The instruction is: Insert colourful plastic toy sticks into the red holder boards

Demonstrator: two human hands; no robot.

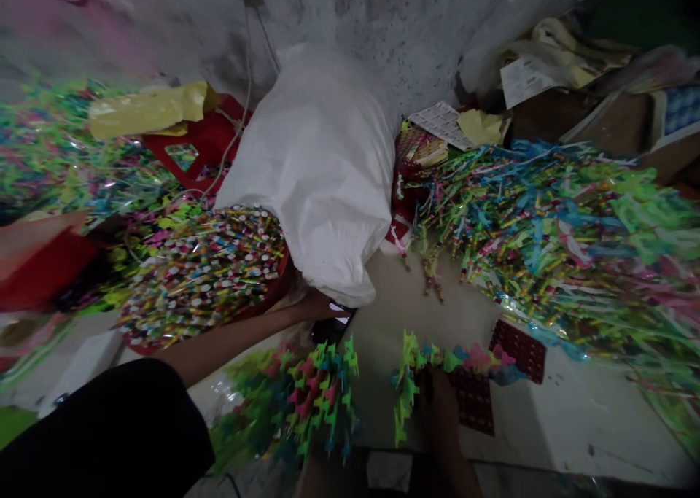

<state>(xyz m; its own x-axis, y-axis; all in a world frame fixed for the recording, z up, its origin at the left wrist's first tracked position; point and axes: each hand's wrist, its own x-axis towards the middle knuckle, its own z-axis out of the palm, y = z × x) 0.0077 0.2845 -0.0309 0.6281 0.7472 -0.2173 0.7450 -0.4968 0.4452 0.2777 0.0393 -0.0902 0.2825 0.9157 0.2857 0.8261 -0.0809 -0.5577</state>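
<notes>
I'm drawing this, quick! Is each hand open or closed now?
Left hand: at the white bag, grip can't be told.
Right hand: by the colorful plastic pieces, too dark to tell.

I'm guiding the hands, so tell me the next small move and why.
Probably ease the left hand back slightly from the white sack: the sack's drooping end crowds it and seems to hide part of it, so its grip is hard to see.
</notes>
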